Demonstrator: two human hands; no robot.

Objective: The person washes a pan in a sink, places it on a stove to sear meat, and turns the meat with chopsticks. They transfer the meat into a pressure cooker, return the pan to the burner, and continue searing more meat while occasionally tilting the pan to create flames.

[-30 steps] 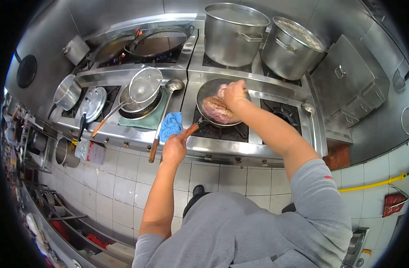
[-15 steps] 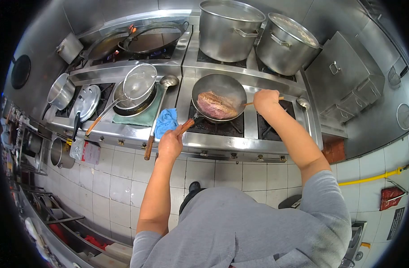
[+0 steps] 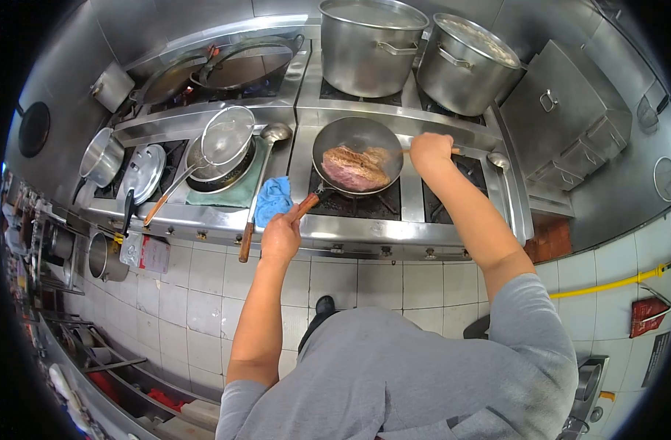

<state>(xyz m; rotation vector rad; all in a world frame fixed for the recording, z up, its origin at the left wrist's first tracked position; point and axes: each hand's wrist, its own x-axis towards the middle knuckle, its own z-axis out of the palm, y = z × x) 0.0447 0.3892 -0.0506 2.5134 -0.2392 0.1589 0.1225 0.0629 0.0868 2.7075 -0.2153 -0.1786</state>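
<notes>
My left hand (image 3: 281,236) is closed round the wooden handle of a dark frying pan (image 3: 334,135) on the front burner. In the pan lies a large piece of meat (image 3: 352,167), browned on top and pink on its near side. My right hand (image 3: 431,152) grips a thin wooden utensil (image 3: 455,151) at the pan's right rim. Its tip is at the meat's right end, and its exact shape is hard to make out. A blue cloth (image 3: 274,200) lies just beyond my left hand.
Two big stockpots (image 3: 372,51) stand behind the pan. Left of it are a ladle (image 3: 275,133), a mesh strainer (image 3: 228,136) over another pan, and a lidded pan (image 3: 144,176). Large woks (image 3: 251,64) sit over flames at the back left. Another ladle (image 3: 499,160) lies right.
My right hand has moved slightly up and left with the wooden utensil. The meat sits a little differently in the pan. My left hand keeps its grip; the whole view has shifted slightly.
</notes>
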